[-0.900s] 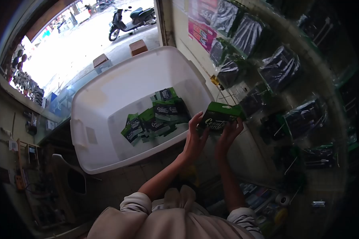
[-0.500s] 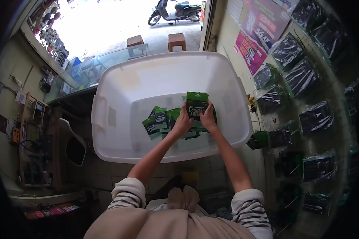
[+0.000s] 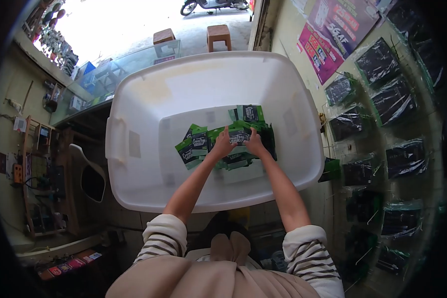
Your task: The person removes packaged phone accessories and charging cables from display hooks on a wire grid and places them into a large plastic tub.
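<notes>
A large white plastic tub (image 3: pixel 136 171) holds a loose pile of green and black packets, several of them lettered "Country Music". Low over the pile, a packet (image 3: pixel 240 136) lies between my two hands. My left hand (image 3: pixel 223 145) grips its left side, thumb on the front and fingers at the edge. On the opposite side my right hand (image 3: pixel 255 145) pinches it the same way. Just beyond my fingers lies another packet (image 3: pixel 250 113), face up at the pile's far end. More packets (image 3: pixel 191 151) spread to the left of my left hand.
Plastic-wrapped dark packs (image 3: pixel 377 57) hang along the right wall beneath a pink poster (image 3: pixel 328 37). A glass counter (image 3: pixel 102 84) stands behind the tub at left. Brown stools (image 3: pixel 218 36) and a motorbike (image 3: pixel 211 5) are outside. A white-framed chair (image 3: pixel 90 174) stands left.
Both hands have come down from a raised, upright packet to one low on the pile. A packet now shows at the far end, where the raised one blocked the view. The camera has tilted down.
</notes>
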A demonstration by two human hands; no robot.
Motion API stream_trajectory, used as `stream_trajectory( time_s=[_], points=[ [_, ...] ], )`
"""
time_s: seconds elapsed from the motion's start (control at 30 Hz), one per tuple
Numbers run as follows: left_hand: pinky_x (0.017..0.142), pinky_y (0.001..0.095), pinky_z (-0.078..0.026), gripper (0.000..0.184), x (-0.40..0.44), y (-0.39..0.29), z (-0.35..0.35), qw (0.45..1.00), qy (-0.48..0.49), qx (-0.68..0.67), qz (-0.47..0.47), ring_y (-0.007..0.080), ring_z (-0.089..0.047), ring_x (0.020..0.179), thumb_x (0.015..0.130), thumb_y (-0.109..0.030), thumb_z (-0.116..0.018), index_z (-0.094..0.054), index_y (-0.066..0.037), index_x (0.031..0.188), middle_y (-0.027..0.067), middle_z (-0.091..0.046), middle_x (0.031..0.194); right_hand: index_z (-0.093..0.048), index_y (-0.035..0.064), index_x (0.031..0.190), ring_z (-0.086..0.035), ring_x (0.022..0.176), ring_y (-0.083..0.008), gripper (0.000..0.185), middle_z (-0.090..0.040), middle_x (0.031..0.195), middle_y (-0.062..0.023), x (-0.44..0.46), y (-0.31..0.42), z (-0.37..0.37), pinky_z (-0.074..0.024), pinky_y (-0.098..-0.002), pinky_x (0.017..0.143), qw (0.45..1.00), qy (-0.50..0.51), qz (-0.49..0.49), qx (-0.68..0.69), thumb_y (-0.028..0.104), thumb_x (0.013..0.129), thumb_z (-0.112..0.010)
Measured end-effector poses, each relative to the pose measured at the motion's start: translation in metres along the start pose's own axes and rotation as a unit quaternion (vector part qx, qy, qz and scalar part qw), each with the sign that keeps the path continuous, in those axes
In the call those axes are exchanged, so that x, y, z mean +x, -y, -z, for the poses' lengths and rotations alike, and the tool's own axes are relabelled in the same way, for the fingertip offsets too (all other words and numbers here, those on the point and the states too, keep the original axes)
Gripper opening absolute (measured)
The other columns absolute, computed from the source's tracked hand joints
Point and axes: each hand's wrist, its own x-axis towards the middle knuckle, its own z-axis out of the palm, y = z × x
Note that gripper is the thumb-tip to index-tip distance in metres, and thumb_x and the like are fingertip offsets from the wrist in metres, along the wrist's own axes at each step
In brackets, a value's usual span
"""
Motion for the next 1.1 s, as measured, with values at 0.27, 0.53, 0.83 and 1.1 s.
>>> stream_trajectory(
  time_s=[0.27,0.53,0.83,1.1],
  points=[
    [0.089,0.0367,-0.033,0.047,-0.058,-0.132,0.056,0.961,-0.058,-0.200,-0.181,0.0294,-0.042,0.106,0.077,-0.009,-0.053,-0.035,-0.004,0.120,0.0159,-0.044,0.113,-0.042,0.0022,0.110,-0.049,0.094,-0.0285,0.032,-0.043,0.108,-0.0148,-0.143,0.078,0.112,-0.0390,-0.0345,0.082,0.960,-0.118,0.142,0.211,0.005,0.079,-0.049],
    [0.084,0.0328,-0.037,0.027,-0.126,-0.219,0.025,0.917,-0.064,-0.256,-0.299,0.0255,-0.050,0.098,0.072,0.007,-0.049,-0.052,-0.003,0.097,0.0122,-0.053,0.099,-0.053,0.0011,0.089,-0.053,0.081,-0.0172,0.015,-0.054,0.087,-0.0085,-0.310,-0.025,0.127,-0.0409,-0.0268,0.074,0.859,-0.481,0.064,0.164,0.002,0.084,-0.039],
    [0.078,0.0324,-0.040,0.025,-0.186,-0.223,-0.095,0.898,0.118,-0.255,-0.340,0.0249,-0.050,0.090,0.072,0.007,-0.048,-0.051,-0.003,0.095,0.0109,-0.051,0.091,-0.054,0.0021,0.088,-0.053,0.077,-0.0125,0.023,-0.055,0.082,-0.0057,-0.375,-0.181,0.039,-0.0415,-0.0256,0.072,0.795,-0.499,-0.102,0.329,0.018,0.088,-0.037],
    [0.084,0.0315,-0.039,0.034,-0.146,-0.203,-0.208,0.913,0.129,-0.297,-0.246,0.0209,-0.047,0.099,0.076,0.003,-0.047,-0.042,-0.003,0.109,0.0097,-0.046,0.105,-0.052,0.0014,0.094,-0.054,0.079,-0.0161,0.021,-0.055,0.085,-0.0095,-0.322,-0.231,0.046,-0.0423,-0.0273,0.073,0.828,-0.480,-0.104,0.270,0.012,0.085,-0.036]
  ],
)
